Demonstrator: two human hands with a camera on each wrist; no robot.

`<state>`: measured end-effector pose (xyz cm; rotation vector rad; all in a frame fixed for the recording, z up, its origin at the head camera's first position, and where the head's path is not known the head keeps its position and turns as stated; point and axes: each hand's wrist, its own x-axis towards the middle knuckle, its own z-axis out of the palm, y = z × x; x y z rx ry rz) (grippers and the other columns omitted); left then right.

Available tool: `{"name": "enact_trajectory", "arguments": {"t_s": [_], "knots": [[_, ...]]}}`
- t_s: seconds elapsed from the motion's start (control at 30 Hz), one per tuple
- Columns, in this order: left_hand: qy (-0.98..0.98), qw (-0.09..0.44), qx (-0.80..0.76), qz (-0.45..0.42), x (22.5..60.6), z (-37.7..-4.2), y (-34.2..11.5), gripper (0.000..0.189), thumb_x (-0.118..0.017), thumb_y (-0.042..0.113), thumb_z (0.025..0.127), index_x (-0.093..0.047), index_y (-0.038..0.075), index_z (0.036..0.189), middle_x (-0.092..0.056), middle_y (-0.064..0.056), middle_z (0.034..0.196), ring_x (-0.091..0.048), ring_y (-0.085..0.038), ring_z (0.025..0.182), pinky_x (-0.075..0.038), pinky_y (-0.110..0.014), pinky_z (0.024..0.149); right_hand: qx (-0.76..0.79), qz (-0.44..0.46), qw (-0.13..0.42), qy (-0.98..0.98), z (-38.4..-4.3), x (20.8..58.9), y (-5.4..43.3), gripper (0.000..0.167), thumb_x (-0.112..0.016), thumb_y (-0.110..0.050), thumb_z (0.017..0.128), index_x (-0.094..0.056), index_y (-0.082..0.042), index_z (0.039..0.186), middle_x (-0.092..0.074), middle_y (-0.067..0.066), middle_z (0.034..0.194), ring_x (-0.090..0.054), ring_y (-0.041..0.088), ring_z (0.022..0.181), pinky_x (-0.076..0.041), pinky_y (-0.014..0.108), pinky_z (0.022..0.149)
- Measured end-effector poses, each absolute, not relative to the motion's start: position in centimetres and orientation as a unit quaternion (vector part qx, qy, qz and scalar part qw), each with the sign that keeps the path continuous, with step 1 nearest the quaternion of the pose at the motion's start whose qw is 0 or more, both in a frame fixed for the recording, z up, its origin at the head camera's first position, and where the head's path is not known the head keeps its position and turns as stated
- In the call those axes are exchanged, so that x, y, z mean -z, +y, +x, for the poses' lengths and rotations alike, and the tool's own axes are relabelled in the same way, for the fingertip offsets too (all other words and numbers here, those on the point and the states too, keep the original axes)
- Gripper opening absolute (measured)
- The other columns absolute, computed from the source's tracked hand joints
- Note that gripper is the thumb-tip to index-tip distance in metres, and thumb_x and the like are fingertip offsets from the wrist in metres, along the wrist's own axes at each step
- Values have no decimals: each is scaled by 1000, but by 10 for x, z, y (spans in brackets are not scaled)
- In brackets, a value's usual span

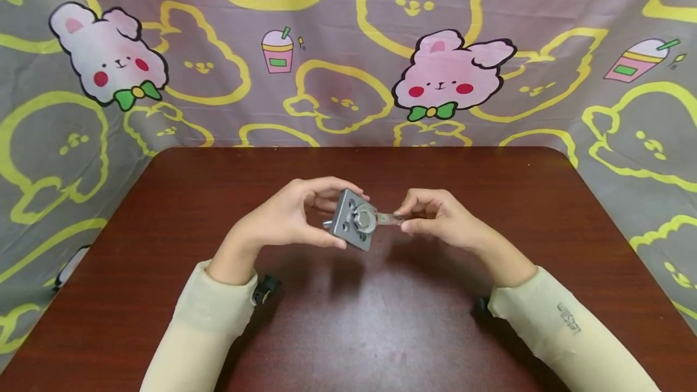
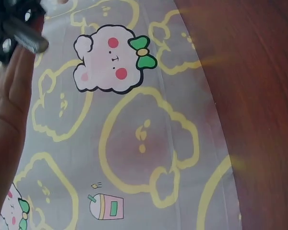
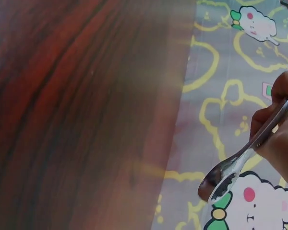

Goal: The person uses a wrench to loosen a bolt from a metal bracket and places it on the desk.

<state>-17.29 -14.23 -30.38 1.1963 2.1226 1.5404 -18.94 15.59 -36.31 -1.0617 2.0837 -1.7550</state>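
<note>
A square grey metal plate (image 1: 342,222) with several holes is held up over the table by my left hand (image 1: 288,213), fingers along its top edge and thumb at its lower edge. A hex bolt head (image 1: 362,218) stands out from the plate's face, and the bolt's threaded end (image 2: 29,37) sticks out behind, seen in the left wrist view. The thumb and fingers of my right hand (image 1: 441,216) pinch a combination wrench (image 1: 386,219). One wrench head fits around the bolt head; the toothed ring end (image 3: 224,186) points away free in the right wrist view.
Both hands are above a dark reddish-brown table (image 1: 348,331) with rounded far corners. A cartoon-printed cloth (image 1: 337,23) hangs behind and at both sides. Dark wrist devices (image 1: 267,290) sit at the cuffs. A partly hidden black-and-white thing (image 1: 71,268) lies beyond the left table edge.
</note>
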Motion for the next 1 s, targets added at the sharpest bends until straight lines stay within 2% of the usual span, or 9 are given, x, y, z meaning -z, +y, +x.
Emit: {"name": "enact_trajectory", "arguments": {"t_s": [0.1,0.23,0.33,0.47,0.57,0.67,0.73,0.87,1.0], "knots": [[710,213,-527,416,304,-175,-143,68,-85,-1,72,-55,0,133,-68,-13,121,-73,-20,101,-58,-37,94,594,-386,132,694,-193,366,156,10,-74,2,84,-70,-1,93,-68,1,84,-62,7,69,-53,25,56],[689,288,-512,424,309,-176,-140,67,-85,0,73,-55,-2,132,-68,-16,120,-72,-22,105,-58,-37,95,582,-411,161,683,-198,367,156,13,-78,1,80,-72,-3,91,-69,8,84,-62,9,76,-55,24,62],[685,323,-498,422,313,-178,-138,67,-85,0,73,-55,-4,132,-68,-16,121,-71,-21,107,-58,-37,95,563,-427,172,686,-200,366,155,14,-78,5,78,-72,0,90,-70,11,85,-63,11,78,-56,27,66],[688,338,-489,415,316,-179,-137,66,-85,0,73,-56,-2,132,-68,-16,122,-71,-20,107,-58,-36,95,543,-433,169,699,-203,366,158,16,-78,6,78,-73,0,91,-70,11,85,-64,12,80,-57,28,68],[689,318,-504,412,318,-179,-136,66,-85,-1,72,-56,-2,131,-68,-17,120,-71,-21,106,-58,-37,95,540,-422,147,713,-204,368,165,17,-77,8,78,-73,0,92,-71,5,85,-63,10,79,-57,27,69],[698,266,-528,404,318,-179,-137,67,-86,-2,70,-57,-1,130,-69,-16,118,-72,-22,104,-59,-38,94,553,-395,119,724,-203,370,174,17,-75,11,79,-72,1,93,-72,-3,85,-64,7,76,-55,24,65],[707,214,-542,401,318,-179,-138,67,-87,-3,69,-58,0,129,-69,-15,119,-72,-21,102,-59,-37,93,566,-370,101,730,-201,369,179,16,-72,11,81,-70,2,95,-71,-6,83,-63,6,72,-52,22,59],[718,101,-562,399,320,-180,-136,70,-88,-4,68,-57,2,131,-67,-15,127,-72,-21,103,-59,-36,93,596,-304,71,740,-192,365,182,18,-68,8,87,-69,-5,98,-70,-8,79,-58,4,62,-45,22,48],[722,-4,-574,385,323,-181,-131,73,-88,-6,66,-56,2,132,-64,-17,132,-71,-22,106,-59,-34,92,637,-234,54,733,-180,363,173,22,-66,5,90,-69,-15,99,-70,-6,81,-61,6,65,-50,18,52]]}}
